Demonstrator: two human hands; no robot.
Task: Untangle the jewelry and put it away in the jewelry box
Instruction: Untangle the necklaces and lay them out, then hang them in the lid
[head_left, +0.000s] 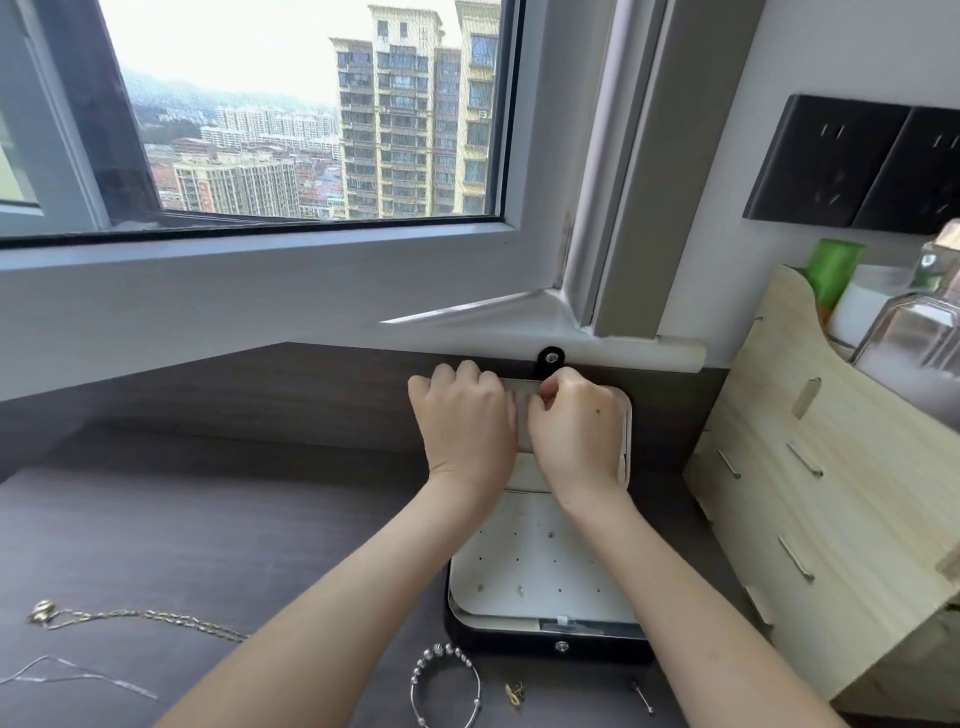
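Far L on dark surface (208, 519): thin silver chain (78, 675) lies loose near the front edge. Just behind it is a heavier necklace (140, 618) w/ pendant at its L end, stretched out twd the L forearm, which hides its R end. Both are outside the box.

L hand (467, 426) is at the far L part of the open jewelry box (540, 571), back of hand up, fingers (447, 374) curled over the lid's far edge and gripping it.

Front centre: beaded silver bracelet (439, 652) on the surface just in front of the box's L corner. A small gold earring (514, 693) lies R of it, apart.

Box is black outside & pale inside. Near half has a white perforated panel w/ a few studs in it; far half reaches the wall, snap tab (550, 358) sticking up.

R hand (576, 431) is beside the L, nearly touching, thumb & forefinger pinched on the grey strip along the lid's top. Can't tell if any jewelry is in the pinch.

A silver pin (643, 698) lies in front of the box's R corner. Far R: wooden drawer organiser (831, 493), bottles on top.
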